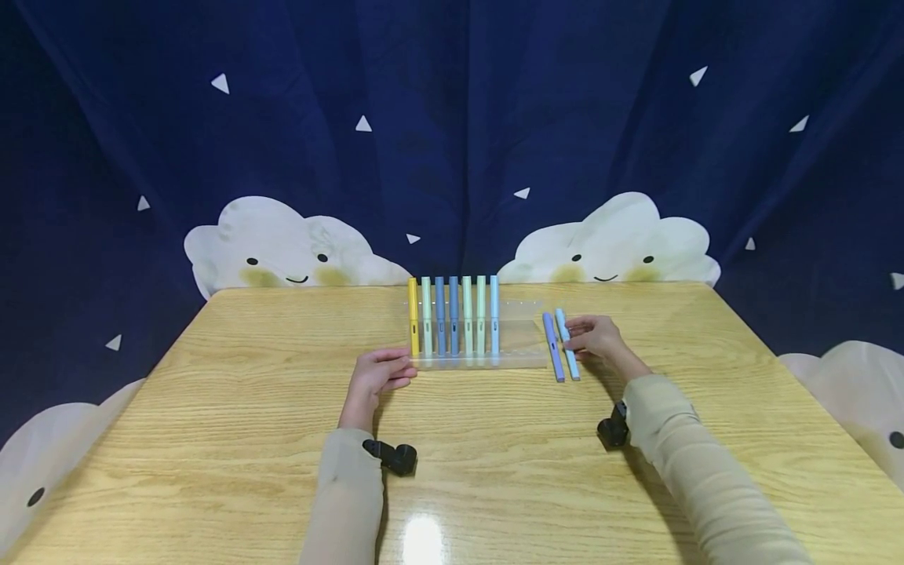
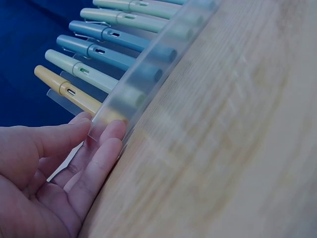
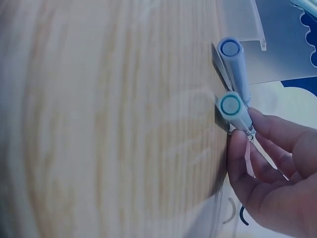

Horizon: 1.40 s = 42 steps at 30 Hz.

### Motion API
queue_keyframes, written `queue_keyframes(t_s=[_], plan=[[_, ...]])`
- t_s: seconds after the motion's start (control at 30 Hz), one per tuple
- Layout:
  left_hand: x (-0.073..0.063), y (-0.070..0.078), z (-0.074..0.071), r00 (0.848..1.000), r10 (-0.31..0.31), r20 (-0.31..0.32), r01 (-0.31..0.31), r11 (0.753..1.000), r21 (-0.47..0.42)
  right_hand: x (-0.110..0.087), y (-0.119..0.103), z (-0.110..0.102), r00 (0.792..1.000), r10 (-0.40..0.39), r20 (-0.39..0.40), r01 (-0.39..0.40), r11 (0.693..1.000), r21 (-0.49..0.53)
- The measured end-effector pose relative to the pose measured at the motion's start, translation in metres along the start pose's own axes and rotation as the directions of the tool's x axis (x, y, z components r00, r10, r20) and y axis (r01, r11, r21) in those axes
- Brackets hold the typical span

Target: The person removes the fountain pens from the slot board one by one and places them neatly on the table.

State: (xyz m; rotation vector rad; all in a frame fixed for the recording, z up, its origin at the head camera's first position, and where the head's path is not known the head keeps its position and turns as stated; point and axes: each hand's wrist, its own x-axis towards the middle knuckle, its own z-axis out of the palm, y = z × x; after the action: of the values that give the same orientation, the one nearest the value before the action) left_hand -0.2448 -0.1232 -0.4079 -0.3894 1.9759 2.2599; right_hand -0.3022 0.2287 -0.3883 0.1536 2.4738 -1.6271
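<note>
A clear pen stand (image 1: 526, 362) stands mid-table with a row of upright pens, from a yellow pen (image 1: 413, 310) at its left end to a light blue pen (image 1: 494, 310); blue and pale green ones are between. My left hand (image 1: 377, 373) grips the stand's left front corner, thumb and fingertips at the lip below the yellow pen (image 2: 81, 98). To the right of the stand, a purple pen (image 1: 554, 349) and another light blue pen (image 1: 572, 362) lie side by side on the table. My right hand (image 1: 596, 337) pinches that second light blue pen (image 3: 233, 106) near its far end.
The stand's right part, beside the last upright pen, shows bare clear plastic. Wooden tabletop (image 1: 487, 439) extends around both hands. Behind the table's far edge hangs a dark blue curtain (image 1: 438, 141) printed with clouds and triangles.
</note>
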Motion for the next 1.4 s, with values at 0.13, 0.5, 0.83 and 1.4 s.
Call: queue_keyframes(t_s=[0.13, 0.5, 0.83, 1.4], plan=[[0.0, -0.001, 0.0, 1.0, -0.002, -0.002, 0.002, 1.0, 0.0, -0.001, -0.001, 0.001, 1.0, 0.014, -0.021, -0.015, 1.0, -0.026], [0.0, 0.0, 0.0, 1.0, -0.001, 0.006, 0.001, 1.0, -0.003, -0.001, -0.002, 0.003, 1.0, 0.006, -0.031, -0.008, 0.998, -0.07], [-0.002, 0.0, 0.0, 1.0, 0.006, 0.004, -0.006, 1.0, -0.011, -0.005, -0.004, 0.002, 0.999, 0.005, -0.05, -0.009, 0.997, -0.077], [-0.002, 0.001, -0.001, 1.0, -0.001, -0.001, 0.001, 1.0, 0.003, -0.01, -0.018, 0.005, 0.989, -0.081, -0.12, 0.074, 0.995, -0.064]])
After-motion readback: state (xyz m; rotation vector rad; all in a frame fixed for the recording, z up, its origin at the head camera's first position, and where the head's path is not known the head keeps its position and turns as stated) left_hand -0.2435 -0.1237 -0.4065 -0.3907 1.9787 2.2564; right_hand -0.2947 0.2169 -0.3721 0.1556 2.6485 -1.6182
